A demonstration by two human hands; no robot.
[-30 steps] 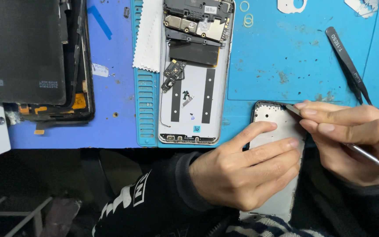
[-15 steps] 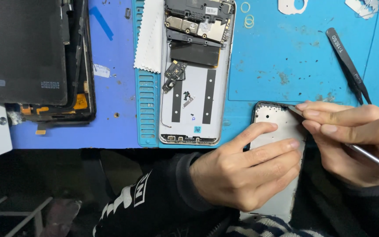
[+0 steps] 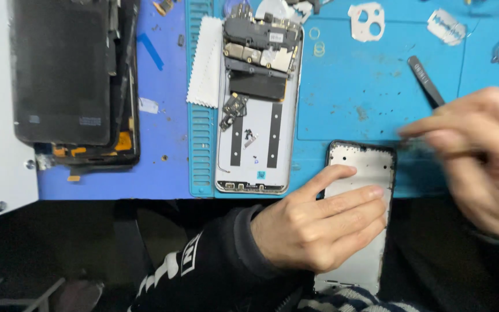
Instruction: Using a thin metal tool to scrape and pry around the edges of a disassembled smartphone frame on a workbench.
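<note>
Two hands are at work on a phone frame (image 3: 358,214) that lies at the near edge of the blue mat (image 3: 376,98), its lower end overhanging the desk toward the person's lap.

Left hand (image 3: 319,225): it lies flat across the middle of the frame, fingers (image 3: 350,199) stretched out and spread a little, pressing the frame down rather than closing around it. Its position matches that of half a second ago.

Right hand (image 3: 475,156): this is what has changed. Half a second ago it was sharp and steady, holding a thin metal tool with the tip at the frame's upper right corner. Now it is blurred with motion and sits higher and further right, off the corner. How its fingers are set, and whether the tool is between them, cannot be told through the blur.

Judgement: work at that corner appears to have been broken off or the tool is being re-aimed, while the frame is kept pinned.

Nearby: an opened phone (image 3: 258,98) with its circuit board exposed lies to the left on the mat, a white cloth (image 3: 206,69) beside it, dark tweezers (image 3: 425,78) beyond the frame, and a stack of dark phone screens (image 3: 70,81) at far left.
</note>
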